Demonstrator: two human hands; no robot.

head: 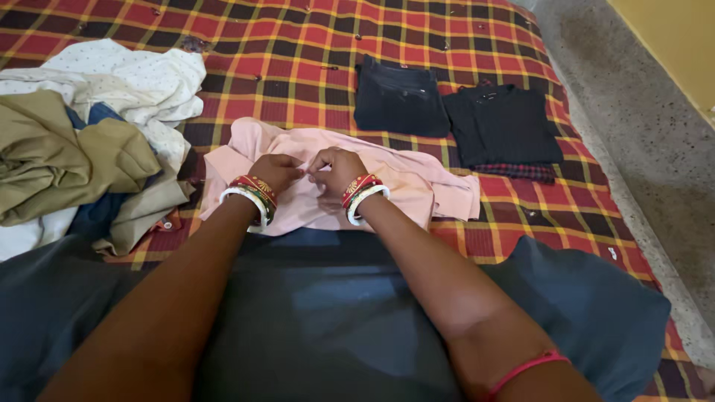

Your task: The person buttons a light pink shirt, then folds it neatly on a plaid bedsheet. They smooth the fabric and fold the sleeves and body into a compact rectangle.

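Pink cotton shirt (335, 186), spread flat on red-and-yellow checked cloth (298, 52), worked at by both hands.

Shirt lies at centre, just ahead of the person's dark grey lap (328, 313). Left hand (277, 171) and right hand (337, 167) meet over its middle, fingers curled narrow and pinching the fabric, seemingly at the placket; the exact grip is too small to tell. Risk, as judged: the loose sleeve at 3 o'clock could bunch if the fabric is tugged, and a pinch could slip. Count: one pink shirt; two folded dark garments at 1 o'clock, a black trouser stack (398, 97) beside a black shirt (500, 123); one heap of unfolded clothes (89, 141) at 9 o'clock, white, olive and blue. Speckled grey floor (640, 134) at 3 o'clock.
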